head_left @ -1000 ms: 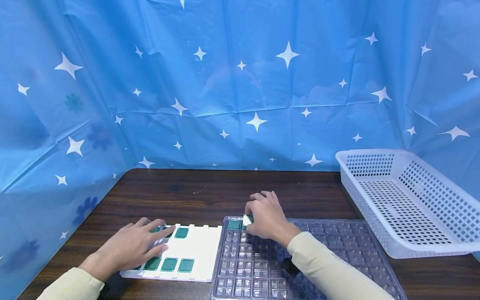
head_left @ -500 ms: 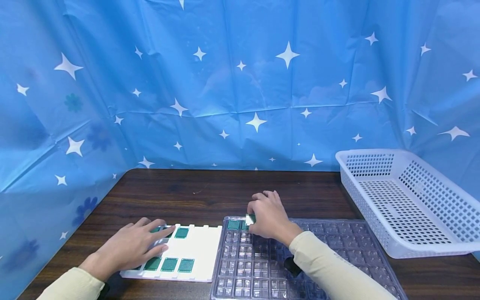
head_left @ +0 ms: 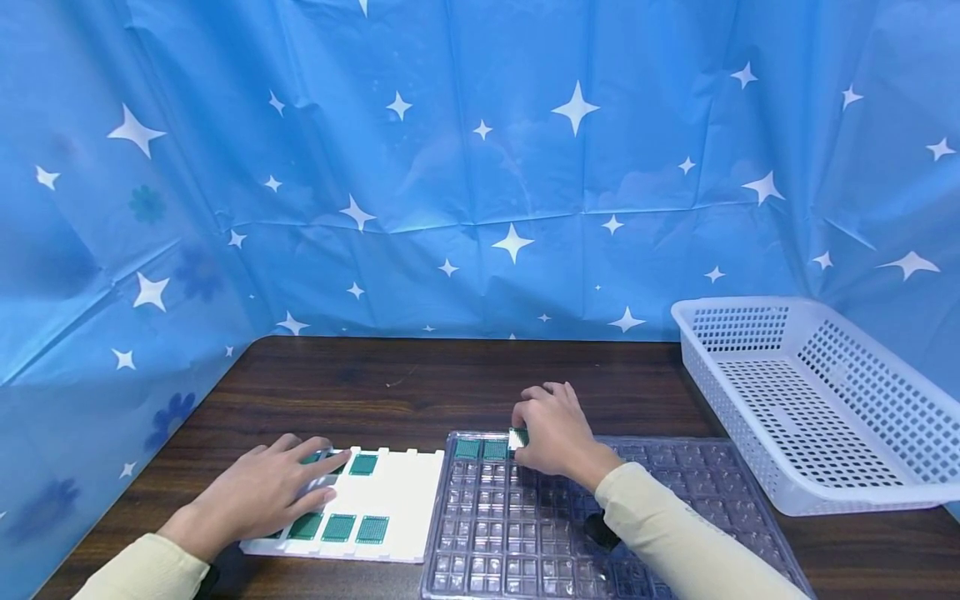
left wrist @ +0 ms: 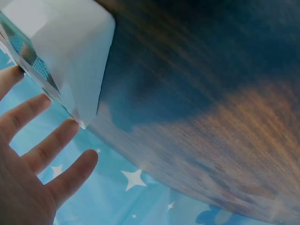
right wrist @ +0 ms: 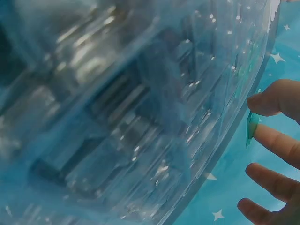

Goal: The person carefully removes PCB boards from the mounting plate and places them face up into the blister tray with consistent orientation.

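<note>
Between thumb and forefinger, my right hand point(head_left: 557, 433) pinches a small green perforated circuit board point(head_left: 517, 439) at the far edge of a clear plastic compartment tray point(head_left: 429, 575). In the right wrist view the pinched board point(right wrist: 251, 125) appears edge-on, beside the tray. Two green boards lie in far-row compartments: one board point(head_left: 467, 449) in the corner, another board point(head_left: 495, 449) next to it. My left hand point(head_left: 258, 496) rests with spread fingers on the left part of a white holder point(head_left: 408, 504), hiding some of its boards. Uncovered boards point(head_left: 339, 528) sit along its near and far rows.
A white perforated basket point(head_left: 787, 500) stands at the right, beside the tray. The dark wooden table point(head_left: 375, 383) stretches behind the holder and tray. A blue star-patterned sheet point(head_left: 480, 183) hangs behind and along the sides.
My right hand shifts right along the tray's far edge with a board still pinched. The second board in the far row now shows fully. My left hand stays put.
</note>
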Demonstrator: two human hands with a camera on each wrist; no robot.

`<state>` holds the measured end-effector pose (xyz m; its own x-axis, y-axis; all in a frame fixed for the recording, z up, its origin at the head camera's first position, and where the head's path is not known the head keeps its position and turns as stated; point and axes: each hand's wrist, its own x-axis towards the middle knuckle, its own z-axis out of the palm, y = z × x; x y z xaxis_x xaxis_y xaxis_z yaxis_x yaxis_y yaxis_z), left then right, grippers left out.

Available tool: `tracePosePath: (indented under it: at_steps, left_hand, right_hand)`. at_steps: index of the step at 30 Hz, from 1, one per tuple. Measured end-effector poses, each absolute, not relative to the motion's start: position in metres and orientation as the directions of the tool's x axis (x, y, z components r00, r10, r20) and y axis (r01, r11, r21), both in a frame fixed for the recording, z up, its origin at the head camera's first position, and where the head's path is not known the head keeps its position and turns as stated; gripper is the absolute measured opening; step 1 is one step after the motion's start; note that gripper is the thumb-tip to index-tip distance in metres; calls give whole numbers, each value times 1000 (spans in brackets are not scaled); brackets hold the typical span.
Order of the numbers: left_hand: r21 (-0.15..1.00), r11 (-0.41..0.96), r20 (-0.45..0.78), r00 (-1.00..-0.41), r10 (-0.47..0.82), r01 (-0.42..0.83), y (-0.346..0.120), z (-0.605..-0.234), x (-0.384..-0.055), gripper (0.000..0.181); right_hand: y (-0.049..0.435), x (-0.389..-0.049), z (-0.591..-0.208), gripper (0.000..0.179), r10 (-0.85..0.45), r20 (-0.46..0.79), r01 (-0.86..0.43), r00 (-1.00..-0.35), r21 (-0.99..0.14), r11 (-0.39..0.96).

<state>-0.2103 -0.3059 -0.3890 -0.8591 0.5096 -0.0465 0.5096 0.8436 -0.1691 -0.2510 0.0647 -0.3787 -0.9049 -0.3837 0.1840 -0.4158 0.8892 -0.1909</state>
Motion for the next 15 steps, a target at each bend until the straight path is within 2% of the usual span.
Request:
tracePosePath:
  at_steps: [15]
  left_hand:
    - [-152,853,-68,-866,496,500,-305,-388,-212,59]
  right_hand:
    - [77,-251,-382,27,-348,169,-378,-922,-205,903]
